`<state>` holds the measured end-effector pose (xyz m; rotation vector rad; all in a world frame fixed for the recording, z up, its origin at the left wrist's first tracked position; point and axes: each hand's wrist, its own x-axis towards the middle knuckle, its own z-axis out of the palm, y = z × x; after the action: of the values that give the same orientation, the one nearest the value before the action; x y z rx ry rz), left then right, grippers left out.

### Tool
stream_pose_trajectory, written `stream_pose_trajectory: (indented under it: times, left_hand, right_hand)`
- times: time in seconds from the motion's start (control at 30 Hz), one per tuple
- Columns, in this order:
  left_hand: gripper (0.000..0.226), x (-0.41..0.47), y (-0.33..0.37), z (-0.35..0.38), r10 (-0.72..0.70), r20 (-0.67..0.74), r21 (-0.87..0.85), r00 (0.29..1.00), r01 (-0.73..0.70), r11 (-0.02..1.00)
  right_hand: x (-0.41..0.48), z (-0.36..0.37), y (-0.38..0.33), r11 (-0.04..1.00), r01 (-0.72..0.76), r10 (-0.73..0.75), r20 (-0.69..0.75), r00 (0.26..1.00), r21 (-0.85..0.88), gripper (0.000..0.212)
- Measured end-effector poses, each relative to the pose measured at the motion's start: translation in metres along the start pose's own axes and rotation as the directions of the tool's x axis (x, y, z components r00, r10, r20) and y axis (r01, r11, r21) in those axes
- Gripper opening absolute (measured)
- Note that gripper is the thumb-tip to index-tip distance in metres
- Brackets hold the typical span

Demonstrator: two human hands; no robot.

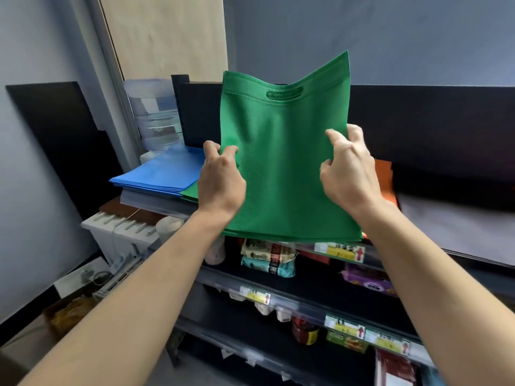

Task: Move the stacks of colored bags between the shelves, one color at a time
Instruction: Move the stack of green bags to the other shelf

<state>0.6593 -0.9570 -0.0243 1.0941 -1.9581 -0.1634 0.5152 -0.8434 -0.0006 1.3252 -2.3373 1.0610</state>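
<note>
Bare forearms (133,288): nearest the lens, rising from the bottom edge toward the dark shelf unit (292,285), covering part of its lower levels.
Lower levels: packaged goods (267,259) in printed wrappers, a dark jar (305,331), yellow price tags (340,251) along the front rails.
Top level, left: flat stack of blue non-woven bags (164,174), with a clear plastic water jug (153,112) behind it.
Top level, middle: thin edge of more green fabric (189,194) lying flat just beside the blue stack, mostly hidden behind a wrist.
Top level, right: orange bags (384,174), largely blocked from view; pale sheet (459,227) further right.
Stack of green non-woven bags (284,151): held upright in the air above the top level, cut-out handle end up, hiding the middle of the shelf.
Left hand (220,179): fingers curled, pinching the stack's left edge.
Right hand (351,174): thumb in front, fingers wrapped behind the right edge, gripping.
</note>
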Motion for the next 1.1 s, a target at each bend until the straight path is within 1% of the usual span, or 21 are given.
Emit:
stream_pose_trajectory:
  times: [0.17, 0.33, 0.43, 0.6, 0.7, 0.87, 0.97, 1.1]
  left_hand:
    - [0.043, 0.019, -0.014, 0.013, 0.026, 0.057, 0.002, 0.998, -0.026, 1.000]
    - [0.045, 0.043, -0.039, 0.018, -0.004, 0.038, 0.045, 0.999, 0.003, 0.999]
    - [0.046, 0.057, -0.056, 0.026, -0.008, 0.052, 0.055, 0.999, 0.005, 0.998]
    - [0.046, 0.089, -0.083, 0.047, 0.014, 0.132, 0.016, 0.991, -0.017, 1.000]
    - [0.046, 0.108, -0.101, 0.061, 0.027, 0.211, -0.015, 0.977, -0.025, 1.000]
    - [0.046, 0.135, -0.131, 0.081, 0.053, 0.380, -0.009, 0.923, -0.054, 0.998]
    - [0.033, 0.145, -0.142, 0.094, 0.065, 0.473, 0.006, 0.879, -0.077, 0.997]
    - [0.023, 0.147, -0.152, 0.111, 0.001, 0.612, 0.120, 0.791, -0.094, 0.988]
  right_hand:
    - [0.020, 0.019, -0.005, 0.999, -0.012, 0.013, 0.030, 0.999, -0.043, 0.054]
    - [0.038, 0.043, -0.017, 0.999, -0.020, 0.024, 0.086, 0.996, -0.037, 0.051]
    - [0.046, 0.058, -0.025, 0.999, -0.016, 0.021, 0.108, 0.994, -0.042, 0.048]
    - [0.068, 0.082, -0.034, 0.993, -0.061, 0.072, 0.106, 0.992, -0.104, 0.046]
    - [0.079, 0.105, -0.039, 0.982, -0.128, 0.146, 0.121, 0.982, -0.140, 0.045]
    - [0.093, 0.150, -0.042, 0.952, -0.239, 0.273, 0.178, 0.945, -0.192, 0.043]
    - [0.102, 0.167, -0.037, 0.926, -0.305, 0.349, 0.195, 0.917, -0.221, 0.044]
    - [0.104, 0.183, -0.027, 0.897, -0.343, 0.398, 0.174, 0.901, -0.277, 0.044]
